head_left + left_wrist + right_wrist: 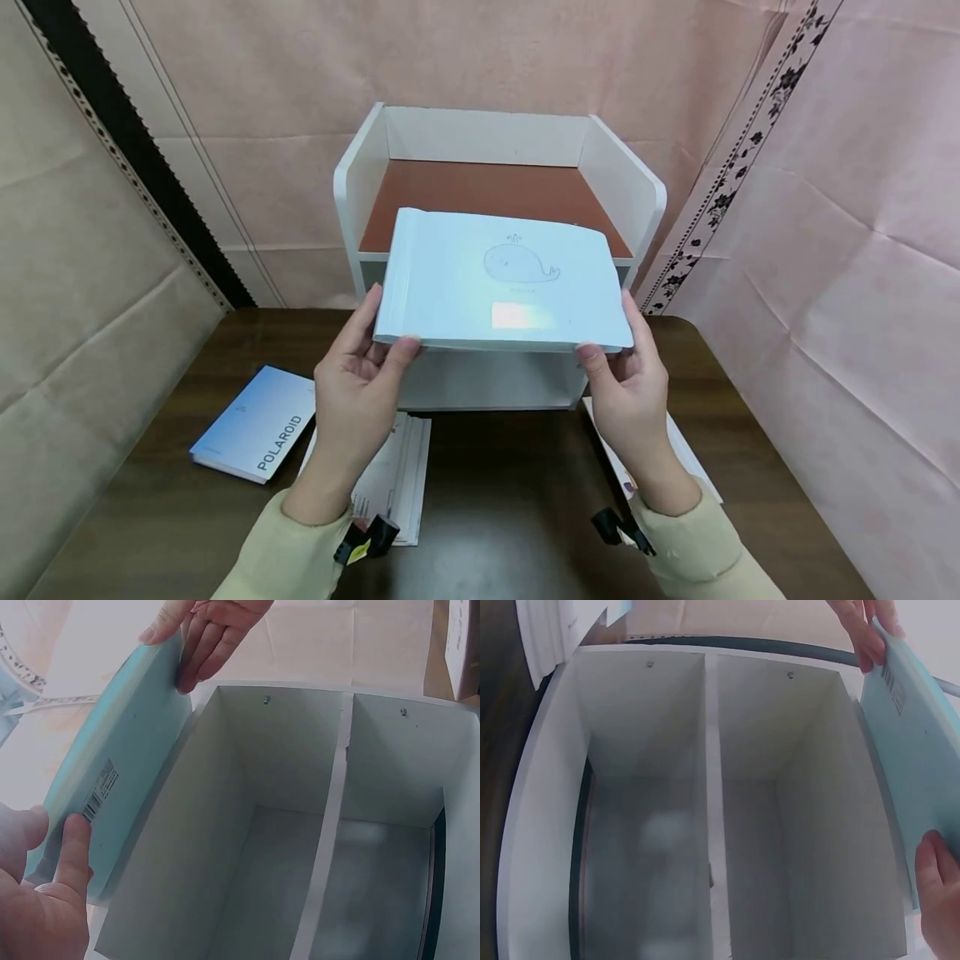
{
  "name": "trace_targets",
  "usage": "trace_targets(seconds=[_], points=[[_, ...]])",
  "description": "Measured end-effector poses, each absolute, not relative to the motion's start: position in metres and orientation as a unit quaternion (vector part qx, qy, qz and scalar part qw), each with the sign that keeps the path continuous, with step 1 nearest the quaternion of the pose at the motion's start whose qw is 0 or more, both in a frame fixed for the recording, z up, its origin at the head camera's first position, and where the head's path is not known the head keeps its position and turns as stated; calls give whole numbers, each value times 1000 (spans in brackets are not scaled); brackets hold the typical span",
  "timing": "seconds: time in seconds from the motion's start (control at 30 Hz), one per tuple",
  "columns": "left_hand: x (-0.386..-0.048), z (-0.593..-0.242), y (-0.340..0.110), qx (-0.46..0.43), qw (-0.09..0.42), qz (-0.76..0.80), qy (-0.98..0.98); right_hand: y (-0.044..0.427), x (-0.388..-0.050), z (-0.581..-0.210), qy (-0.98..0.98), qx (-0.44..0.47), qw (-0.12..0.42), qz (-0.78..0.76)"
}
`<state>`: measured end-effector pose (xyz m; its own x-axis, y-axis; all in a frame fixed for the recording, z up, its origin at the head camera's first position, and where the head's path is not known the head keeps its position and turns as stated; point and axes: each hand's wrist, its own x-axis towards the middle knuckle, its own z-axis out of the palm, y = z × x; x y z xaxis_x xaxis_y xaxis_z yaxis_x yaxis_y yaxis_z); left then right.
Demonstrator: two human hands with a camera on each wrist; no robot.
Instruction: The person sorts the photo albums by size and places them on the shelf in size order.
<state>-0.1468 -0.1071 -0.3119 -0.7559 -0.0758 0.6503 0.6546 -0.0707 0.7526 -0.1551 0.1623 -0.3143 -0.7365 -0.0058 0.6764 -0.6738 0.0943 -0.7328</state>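
Note:
Both hands hold a light blue book (pixel 450 283) with a whale drawing on its cover, tilted in front of the upper tier of a white shelf unit (pixel 487 133). The left hand (pixel 360 383) pinches its near left corner, thumb on top and fingers beneath. At the near right corner the right hand (pixel 626 387) grips it in the same way. In the left wrist view, a barcode sticker shows on the book's underside (pixel 142 757). Below the book, the shelf's two lower compartments appear in both wrist views, parted by a divider (pixel 716 787).
A blue book marked POLAROID (pixel 255 425) lies on the dark wooden table (pixel 495 500) at the left. White books or papers (pixel 405 483) lie under the left forearm. Another white item (pixel 693 458) is partly hidden by the right wrist. Pale cloth (pixel 862 208) surrounds the table.

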Motion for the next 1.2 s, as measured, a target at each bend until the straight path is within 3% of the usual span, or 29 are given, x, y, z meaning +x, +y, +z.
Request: trace_targets(seconds=[0.37, 0.8, 1.2], points=[[-165, -298, -102, -209, 278, -709, -613, 145, -154, -281, -685, 193, 301, 635], [-177, -283, -95, -195, 255, -718, -618, 142, -177, -275, -672, 178, 297, 655], [-182, -276, -91, -189, 284, -693, -635, 141, -194, -269, -641, 150, 301, 690]])
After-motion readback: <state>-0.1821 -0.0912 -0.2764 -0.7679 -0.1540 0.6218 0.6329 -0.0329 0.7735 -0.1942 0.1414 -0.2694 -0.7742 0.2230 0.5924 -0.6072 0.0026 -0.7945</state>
